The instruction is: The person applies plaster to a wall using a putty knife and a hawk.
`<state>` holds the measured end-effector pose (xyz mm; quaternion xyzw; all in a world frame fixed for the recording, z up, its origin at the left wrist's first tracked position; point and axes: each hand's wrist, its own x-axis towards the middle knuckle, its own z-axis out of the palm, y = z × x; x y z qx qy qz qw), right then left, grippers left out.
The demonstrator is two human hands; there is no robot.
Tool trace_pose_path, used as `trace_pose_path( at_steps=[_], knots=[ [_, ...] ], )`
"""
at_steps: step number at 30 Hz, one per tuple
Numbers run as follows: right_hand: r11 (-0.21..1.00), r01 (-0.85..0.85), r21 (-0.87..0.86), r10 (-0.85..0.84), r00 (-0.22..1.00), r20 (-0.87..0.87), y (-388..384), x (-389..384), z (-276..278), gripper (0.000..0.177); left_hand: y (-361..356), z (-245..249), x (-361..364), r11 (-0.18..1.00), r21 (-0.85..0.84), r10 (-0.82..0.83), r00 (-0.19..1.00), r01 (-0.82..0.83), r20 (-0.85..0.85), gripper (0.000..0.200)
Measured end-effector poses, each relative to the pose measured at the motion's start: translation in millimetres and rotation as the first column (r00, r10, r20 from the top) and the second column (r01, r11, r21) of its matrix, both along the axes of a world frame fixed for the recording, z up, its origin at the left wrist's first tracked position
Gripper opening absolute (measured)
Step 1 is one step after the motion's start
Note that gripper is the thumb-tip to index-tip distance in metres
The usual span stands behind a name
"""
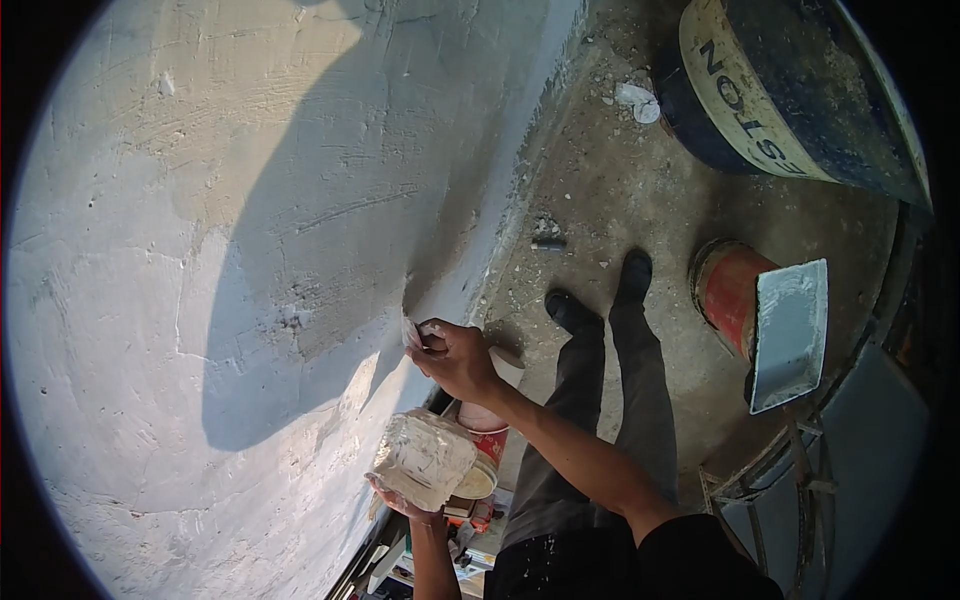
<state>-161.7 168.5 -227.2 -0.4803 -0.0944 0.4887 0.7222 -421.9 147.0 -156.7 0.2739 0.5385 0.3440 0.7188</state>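
Left hand point(405, 502): lowest and closest to the lens, palm up under a slab heaped with white putty point(422, 458), fingers curled round its lower edge.
Right hand point(458, 360): just above the putty, clenched on a small scraper point(411, 333), forearm running back to the dark-clothed body.
Scraper: blade tip touching the plastered wall point(200, 250), at the edge of the person's shadow.
Putty: between the two hands, close beside the wall, apart from the scraper.
Bucket point(487, 440): white with a red band, behind the putty and partly hidden by it.
Shoes point(572, 310): dark, on the gritty floor point(620, 190).
Far side: red pail point(730, 290) with a flat trowel point(790, 335) laid over it; blue drum point(790, 90) beyond.
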Motion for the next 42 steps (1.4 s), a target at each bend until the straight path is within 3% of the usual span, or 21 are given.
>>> trace_pose_path(
  at_steps=[2,3,6,8,10,12,15,19,22,26,31,34,35,38,42],
  knots=[
    [1.0,-0.015,0.017,0.015,1.0,0.014,-7,4,11,0.012,-1,-1,-4,1.0,0.003,-0.005,1.0,0.005,0.003,0.08],
    [0.999,-0.043,0.02,0.044,0.996,-0.082,-9,7,16,0.015,-2,0,-3,1.0,0.005,-0.007,1.0,0.007,0.003,0.08],
    [0.995,0.089,0.055,-0.092,0.994,0.062,-16,8,12,0.016,-7,3,3,1.0,-0.004,0.004,0.999,-0.004,0.039,0.08],
    [0.991,0.051,-0.125,-0.055,0.998,-0.026,-26,14,7,0.015,-8,6,3,0.995,0.083,-0.052,0.998,0.05,0.025,0.08],
    [0.968,0.202,-0.148,-0.211,0.976,-0.047,-34,10,-14,0.014,-8,8,3,0.99,0.119,-0.075,0.997,0.073,0.01,0.08],
    [0.951,0.229,-0.208,-0.247,0.967,-0.065,-41,7,-48,0.014,-9,10,2,0.993,0.102,-0.065,0.998,0.065,0.001,0.078],
    [0.961,0.251,-0.113,-0.275,0.885,-0.376,-47,14,-78,0.017,-8,8,-1,0.998,0.018,0.065,0.998,-0.065,0.009,0.077],
    [0.994,-0.019,0.109,0.075,0.841,-0.537,-40,16,-101,0.025,-10,2,-25,0.997,0.059,0.047,0.997,-0.043,-0.062,0.077],
    [0.968,-0.21,0.135,0.246,0.902,-0.356,-9,4,-133,0.024,-9,-4,-40,0.997,0.072,0.019,0.996,-0.013,-0.086,0.077],
    [0.983,-0.158,0.097,0.185,0.877,-0.444,26,1,-161,0.026,-9,-8,-50,0.994,0.008,0.108,0.992,-0.108,-0.062,0.078],
    [0.974,-0.142,-0.177,0.085,0.95,-0.299,16,-2,-186,0.024,-12,-14,-64,0.994,0.03,0.106,0.99,-0.104,-0.088,0.078],
    [0.941,-0.067,-0.332,-0.054,0.939,-0.34,4,-15,-203,0.025,-9,-10,-55,0.993,0.005,0.12,0.988,-0.121,-0.097,0.078],
    [0.913,-0.059,-0.403,-0.014,0.984,-0.176,-3,-16,-207,0.024,-7,-4,-44,0.991,-0.035,0.128,0.99,-0.131,-0.064,0.078],
    [0.861,-0.002,-0.508,-0.128,0.967,-0.221,-23,-10,-202,0.023,-5,4,-22,0.987,-0.085,0.139,0.99,-0.139,-0.005,0.078],
    [0.874,0.068,-0.481,-0.037,0.997,0.073,-54,-18,-227,0.022,-7,8,-16,0.992,-0.084,0.101,0.995,-0.099,0.023,0.078]
  ],
)
